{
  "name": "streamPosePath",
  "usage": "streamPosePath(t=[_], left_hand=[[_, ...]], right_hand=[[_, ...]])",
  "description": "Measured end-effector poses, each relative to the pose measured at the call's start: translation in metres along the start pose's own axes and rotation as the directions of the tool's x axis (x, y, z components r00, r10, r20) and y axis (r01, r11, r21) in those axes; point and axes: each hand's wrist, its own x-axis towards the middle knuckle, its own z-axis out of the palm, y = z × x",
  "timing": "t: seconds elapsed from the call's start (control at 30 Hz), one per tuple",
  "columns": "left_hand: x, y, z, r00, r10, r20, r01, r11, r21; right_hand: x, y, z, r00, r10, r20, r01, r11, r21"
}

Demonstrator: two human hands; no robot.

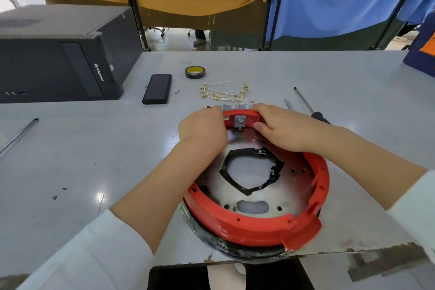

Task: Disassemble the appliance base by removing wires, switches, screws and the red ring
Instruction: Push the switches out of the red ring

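Red ring (256,228) sits on the base (237,246) at the bench (94,148) edge; both hands, left (202,127) and right (280,125), grip its far rim beside a grey switch (240,121). Better to push that switch out squarely, steadying the ring.

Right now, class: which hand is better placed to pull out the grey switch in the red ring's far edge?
Right, probably. The right hand has a thumb beside the grey switch; the left hand grips the red ring farther off.

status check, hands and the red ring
Left hand and right hand both grip red ring's far edge. Grey switch still in ring. Wires already out on table. Nothing blocking.
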Motion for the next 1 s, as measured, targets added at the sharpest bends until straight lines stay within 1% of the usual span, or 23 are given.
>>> streamPosePath(t=[0.1, 0.17, 0.23, 0.3, 0.37, 0.43, 0.5, 0.57, 0.63, 0.7, 0.77, 0.9, 1.0], left_hand=[[0.000, -0.005, 0.002, 0.999, -0.017, 0.044, 0.013, 0.996, 0.092], [0.003, -0.008, -0.003, 0.994, 0.017, 0.111, -0.029, 0.993, 0.114], [0.007, -0.008, -0.007, 0.977, 0.138, 0.163, -0.148, 0.988, 0.051], [0.010, -0.007, -0.010, 0.946, 0.279, 0.164, -0.279, 0.960, -0.027], [0.013, -0.010, -0.009, 0.918, 0.357, 0.173, -0.347, 0.934, -0.084], [0.015, -0.017, -0.007, 0.902, 0.394, 0.178, -0.377, 0.918, -0.124], [0.016, -0.023, -0.003, 0.901, 0.410, 0.143, -0.395, 0.911, -0.120], [0.017, -0.026, 0.003, 0.914, 0.397, 0.084, -0.393, 0.917, -0.068], [0.019, -0.025, 0.007, 0.926, 0.375, 0.045, -0.375, 0.927, -0.008], [0.021, -0.025, 0.009, 0.926, 0.376, 0.036, -0.377, 0.926, 0.019], [0.022, -0.026, 0.009, 0.922, 0.386, 0.038, -0.387, 0.922, 0.018], [0.021, -0.025, 0.009, 0.924, 0.381, 0.010, -0.381, 0.924, 0.028], [0.020, -0.022, 0.011, 0.937, 0.348, -0.030, -0.344, 0.934, 0.095]], right_hand=[[0.008, -0.008, 0.002, 0.999, -0.052, 0.001, 0.051, 0.995, -0.089], [0.014, -0.014, 0.005, 0.997, -0.081, -0.003, 0.079, 0.984, -0.161], [0.019, -0.018, 0.009, 0.993, -0.113, -0.037, 0.104, 0.977, -0.184], [0.019, -0.020, 0.011, 0.980, -0.173, -0.094, 0.155, 0.972, -0.176], [0.017, -0.019, 0.012, 0.967, -0.218, -0.132, 0.191, 0.962, -0.194], [0.017, -0.017, 0.014, 0.958, -0.240, -0.159, 0.203, 0.954, -0.219], [0.018, -0.016, 0.017, 0.950, -0.252, -0.185, 0.207, 0.951, -0.232], [0.021, -0.015, 0.020, 0.945, -0.250, -0.210, 0.200, 0.952, -0.233], [0.024, -0.015, 0.021, 0.951, -0.229, -0.207, 0.175, 0.953, -0.247], [0.027, -0.016, 0.023, 0.958, -0.208, -0.197, 0.147, 0.947, -0.286], [0.028, -0.016, 0.024, 0.953, -0.208, -0.222, 0.128, 0.936, -0.327], [0.022, -0.014, 0.025, 0.924, -0.257, -0.282, 0.155, 0.928, -0.338], [0.021, -0.014, 0.026, 0.912, -0.273, -0.306, 0.159, 0.923, -0.349]])
